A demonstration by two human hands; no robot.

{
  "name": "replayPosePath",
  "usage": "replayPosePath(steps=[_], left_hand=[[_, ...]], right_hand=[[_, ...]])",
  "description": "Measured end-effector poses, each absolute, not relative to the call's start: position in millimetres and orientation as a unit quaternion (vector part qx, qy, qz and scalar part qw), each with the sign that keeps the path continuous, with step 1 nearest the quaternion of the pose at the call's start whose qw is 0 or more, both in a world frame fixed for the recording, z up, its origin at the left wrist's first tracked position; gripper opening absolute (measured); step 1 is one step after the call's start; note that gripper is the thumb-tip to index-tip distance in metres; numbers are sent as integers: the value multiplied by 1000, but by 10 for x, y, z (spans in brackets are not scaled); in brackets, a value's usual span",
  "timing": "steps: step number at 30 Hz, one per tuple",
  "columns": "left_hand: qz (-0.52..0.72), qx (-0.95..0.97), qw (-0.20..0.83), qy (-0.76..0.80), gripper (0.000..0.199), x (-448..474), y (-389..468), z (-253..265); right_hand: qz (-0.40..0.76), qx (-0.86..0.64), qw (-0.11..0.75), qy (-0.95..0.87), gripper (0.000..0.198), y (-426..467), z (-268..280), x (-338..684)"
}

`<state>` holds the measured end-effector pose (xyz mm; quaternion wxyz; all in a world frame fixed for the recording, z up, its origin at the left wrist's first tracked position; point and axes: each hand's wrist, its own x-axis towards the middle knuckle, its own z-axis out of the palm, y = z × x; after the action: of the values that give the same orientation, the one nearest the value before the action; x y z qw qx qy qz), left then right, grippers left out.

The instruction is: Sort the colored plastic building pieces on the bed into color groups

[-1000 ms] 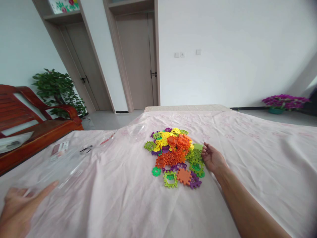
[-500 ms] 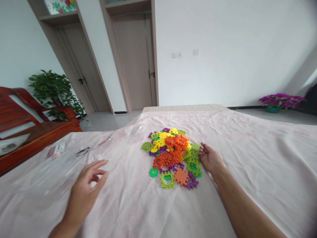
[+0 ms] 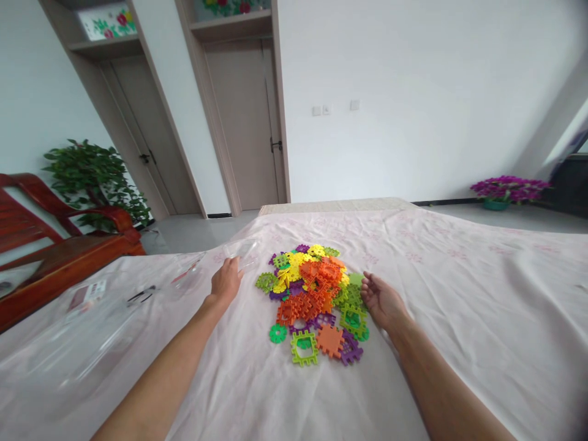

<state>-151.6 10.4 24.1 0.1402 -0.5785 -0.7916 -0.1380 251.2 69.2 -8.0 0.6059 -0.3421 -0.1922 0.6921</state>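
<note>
A heap of flat plastic building pieces (image 3: 312, 294) in orange, yellow, green and purple lies on the pink-white cloth. Some are notched squares, such as a lime frame (image 3: 304, 348) and an orange square (image 3: 329, 340) at the near edge. Left of the heap, my left hand (image 3: 226, 280) has its fingers closed at the near edge of a clear plastic piece (image 3: 245, 250); its fingertips are partly hidden. Beside the heap's right edge rests my right hand (image 3: 383, 301), palm turned inward, fingers loosely bent and apart, holding nothing, close to the green pieces (image 3: 354, 296).
A large clear plastic package (image 3: 78, 349) lies on the cloth (image 3: 459, 343) at the left, with a small dark item (image 3: 141, 295) by it. Beyond stand a wooden bench (image 3: 92, 245), a leafy plant (image 3: 92, 180) and purple flowers (image 3: 508, 188).
My left hand has moved forward and right, from above the cloth to the clear plastic piece, and its fingers have closed. My right hand stays beside the heap. The view has shifted slightly.
</note>
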Motion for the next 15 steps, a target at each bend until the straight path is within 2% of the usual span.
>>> replayPosePath(steps=[7, 15], left_hand=[[-113, -602, 156, -775, 39, -1670, 135, 212], [-195, -627, 175, -734, 38, -1698, -63, 190]], right_hand=[[689, -343, 603, -208, 11, 710, -85, 2494], [680, -354, 602, -222, 12, 708, -84, 2488]])
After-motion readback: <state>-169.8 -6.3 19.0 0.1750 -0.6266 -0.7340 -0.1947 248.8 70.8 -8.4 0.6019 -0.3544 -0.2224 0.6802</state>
